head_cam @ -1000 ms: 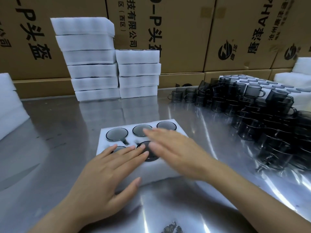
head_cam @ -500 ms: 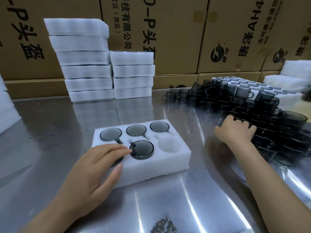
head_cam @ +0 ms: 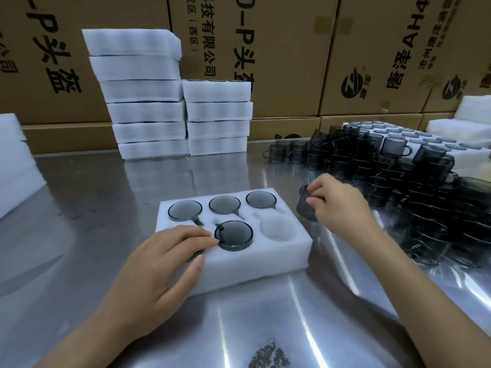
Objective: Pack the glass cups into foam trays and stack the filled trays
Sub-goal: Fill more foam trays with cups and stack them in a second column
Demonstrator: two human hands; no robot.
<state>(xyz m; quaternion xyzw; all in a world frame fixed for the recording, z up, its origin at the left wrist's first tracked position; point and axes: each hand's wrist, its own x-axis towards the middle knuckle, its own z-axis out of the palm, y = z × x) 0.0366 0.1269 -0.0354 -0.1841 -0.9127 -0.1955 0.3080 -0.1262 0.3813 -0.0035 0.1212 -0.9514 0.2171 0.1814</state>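
Steel table (head_cam: 79, 221): right hand (head_cam: 342, 205) grips cup (head_cam: 305, 208) beside foam tray (head_cam: 239, 269).

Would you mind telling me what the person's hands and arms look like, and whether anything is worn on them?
Both the left hand and the right hand are bare: no gloves, rings, watch or wristbands show. Both forearms are uncovered as far as the picture reaches, with no sleeve edge in view. The one nail that shows clearly, on the left thumb, is short and unpainted.

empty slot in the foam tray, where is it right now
In the head view, the empty slot is at the front right corner of the foam tray, right of the front middle cup, below-left of the right hand.
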